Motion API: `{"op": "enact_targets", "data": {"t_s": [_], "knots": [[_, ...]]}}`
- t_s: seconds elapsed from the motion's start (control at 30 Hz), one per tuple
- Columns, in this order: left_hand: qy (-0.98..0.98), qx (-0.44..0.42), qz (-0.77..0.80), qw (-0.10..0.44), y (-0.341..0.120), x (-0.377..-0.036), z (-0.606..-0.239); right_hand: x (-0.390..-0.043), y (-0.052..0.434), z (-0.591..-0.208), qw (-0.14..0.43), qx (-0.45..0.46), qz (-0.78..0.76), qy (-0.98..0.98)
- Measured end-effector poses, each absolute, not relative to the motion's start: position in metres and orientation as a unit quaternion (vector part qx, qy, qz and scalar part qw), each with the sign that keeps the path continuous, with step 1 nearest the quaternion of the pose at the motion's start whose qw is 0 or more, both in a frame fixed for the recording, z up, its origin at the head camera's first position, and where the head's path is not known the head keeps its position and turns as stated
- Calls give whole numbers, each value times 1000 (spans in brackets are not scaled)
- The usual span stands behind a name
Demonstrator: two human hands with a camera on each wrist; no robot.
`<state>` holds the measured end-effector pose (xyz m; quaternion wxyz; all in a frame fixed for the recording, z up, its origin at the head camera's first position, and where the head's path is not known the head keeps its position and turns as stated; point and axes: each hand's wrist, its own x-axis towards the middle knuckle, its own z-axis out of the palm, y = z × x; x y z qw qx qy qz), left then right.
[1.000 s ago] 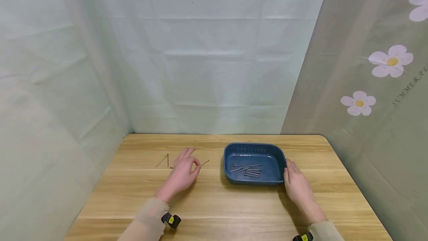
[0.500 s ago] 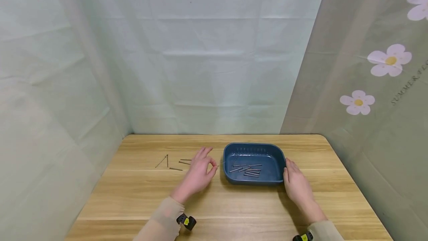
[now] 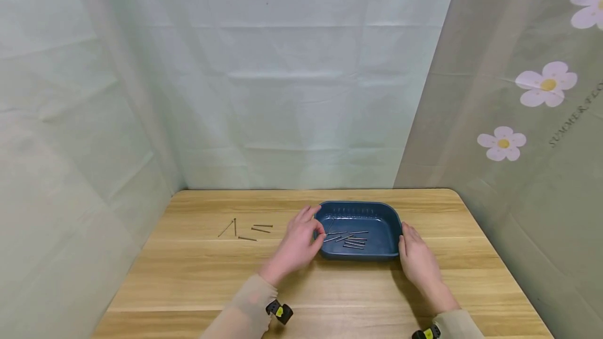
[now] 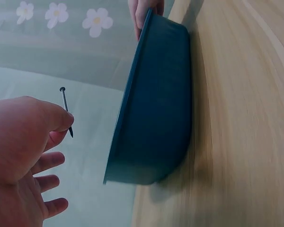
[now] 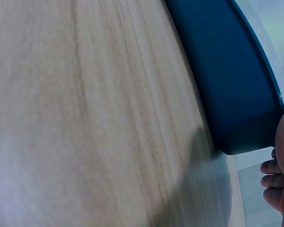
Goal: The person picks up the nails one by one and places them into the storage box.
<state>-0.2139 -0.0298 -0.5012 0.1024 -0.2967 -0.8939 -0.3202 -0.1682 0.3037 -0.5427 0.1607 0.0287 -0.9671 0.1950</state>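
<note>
Head view: the left hand (image 3: 298, 245) hovers at the left rim of the blue tray (image 3: 389, 224), which sits on the wooden table (image 3: 188, 276) a little right of the middle, nearer the back edge than the front. Thumb and forefinger are pressed together, but the thing between them is too small to make out here. The right hand (image 3: 416, 261) lies against the tray's right rim, fingers relaxed and fairly straight. Several nails (image 3: 350, 239) lie loose in the tray. 4 more nails (image 3: 245, 229) lie on the table toward the left back corner, well apart from the left hand.

Left wrist view: the left hand (image 4: 19, 156) pinches 1 nail (image 4: 66, 111) between thumb and forefinger, head up, nearly upright, just beside the tray's (image 4: 156, 113) outer wall. The other fingers are loosely spread. The right hand's fingers (image 4: 144, 9) show at the tray's far rim.

Right wrist view: the tray's (image 5: 227, 75) dark wall rests on the table (image 5: 85, 118); the right hand's fingertips (image 5: 272, 182) lie just beside its corner, holding nothing.
</note>
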Motion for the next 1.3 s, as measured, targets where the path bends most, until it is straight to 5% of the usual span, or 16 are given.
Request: {"op": "enact_targets", "data": {"t_s": [1.3], "knots": [[-942,-327,-19,73,91,-247,-513,-171,304,-544,167,27,190,-967]]}}
